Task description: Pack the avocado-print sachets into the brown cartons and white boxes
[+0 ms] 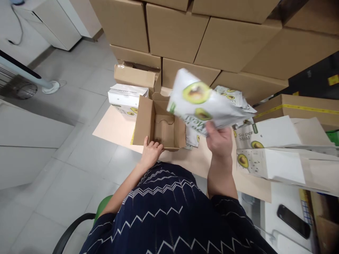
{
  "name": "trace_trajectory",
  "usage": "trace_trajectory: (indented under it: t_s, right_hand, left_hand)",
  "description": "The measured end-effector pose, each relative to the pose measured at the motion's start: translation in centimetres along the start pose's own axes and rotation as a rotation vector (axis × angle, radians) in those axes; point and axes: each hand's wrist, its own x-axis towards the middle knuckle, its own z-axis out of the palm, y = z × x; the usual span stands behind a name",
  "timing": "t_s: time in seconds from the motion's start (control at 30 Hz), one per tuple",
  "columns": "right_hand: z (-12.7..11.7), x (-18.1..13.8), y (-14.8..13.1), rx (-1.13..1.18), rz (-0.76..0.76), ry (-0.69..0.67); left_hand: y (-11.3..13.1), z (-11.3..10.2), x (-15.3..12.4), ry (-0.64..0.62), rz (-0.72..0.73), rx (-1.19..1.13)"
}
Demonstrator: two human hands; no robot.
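Note:
An open cardboard box [143, 121] stands in front of me, its inside showing no contents. My left hand [153, 151] grips its near left edge, thumb on the side and fingers curled over the rim. My right hand [219, 139] is closed on the lower edge of a white pouch [194, 100] printed with avocados. The pouch is tilted in the air to the right of the box, slightly blurred. Behind it lies a pile of similar pouches [231, 95]. Another pouch [192, 137] lies on the table beside the box.
Cardboard boxes [174, 33] are stacked along the back. A closed white box [127, 95] sits left of the open one on the beige tabletop [111, 125]. Flat printed cartons [275, 141] lie at the right, with a black phone [293, 221] below them.

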Motion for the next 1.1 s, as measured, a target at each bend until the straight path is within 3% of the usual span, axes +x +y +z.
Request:
trace_trajectory:
  t_s: [0.13,0.23,0.33,0.47,0.63,0.87,1.1]
  right_hand:
    - [3.6,-0.9,-1.1,-0.435,0.023,-0.395]
    - [5.5,-0.5,0.7,-0.843,0.047,-0.625]
    - [6.3,0.3,3.0,-1.054,0.111,-0.837]
    - [6.1,1.6,4.7,-1.025,0.149,-1.069]
    - [6.3,3.1,4.8,-0.894,0.111,-1.308]
    - [8.5,5.2,4.9,-1.006,0.209,-1.649]
    - [10.5,4.9,6.7,-1.150,0.244,-1.803]
  left_hand:
    - [0.7,0.0,-0.2,-0.010,0.000,0.020]
    - [0.8,0.0,-0.4,-0.009,-0.016,0.030]
    - [0.8,0.1,-0.5,-0.010,-0.021,0.035]
    - [0.7,0.4,-0.4,0.018,-0.018,0.045]
    - [0.6,0.6,-0.5,0.063,-0.025,-0.006]
    - [0.7,0.9,-0.5,0.118,-0.016,-0.022]
    - [1.1,0.5,-0.7,0.090,-0.122,-0.042]
